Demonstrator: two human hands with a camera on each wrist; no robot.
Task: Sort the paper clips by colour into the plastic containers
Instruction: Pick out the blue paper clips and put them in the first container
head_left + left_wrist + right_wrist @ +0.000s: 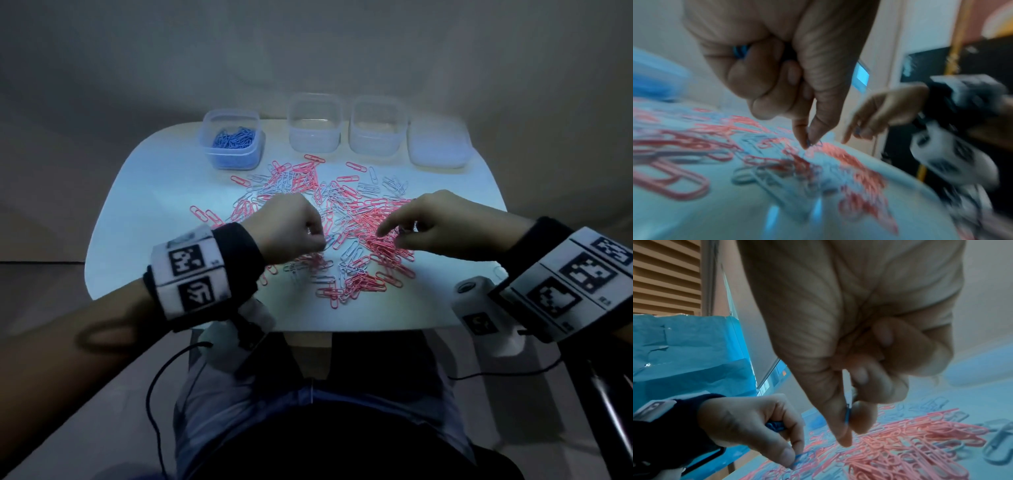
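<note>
A heap of pink and pale grey paper clips [346, 219] covers the middle of the white table [161, 192]. My left hand [319, 240] hovers over its left side, pinching a blue clip [813, 143] between thumb and forefinger, with more blue clips [740, 49] tucked under its curled fingers. My right hand [394, 234] is over the pink cluster and pinches one blue clip [847, 415] between thumb and forefinger. At the back left a clear container [209, 130] holds blue clips [234, 138].
Two clear containers [313, 102] [376, 106] stand beside the blue one along the far edge, with nothing visible inside them. A fourth frosted one [438, 144] sits at the far right. Single pink clips lie scattered near the table's left side [200, 212].
</note>
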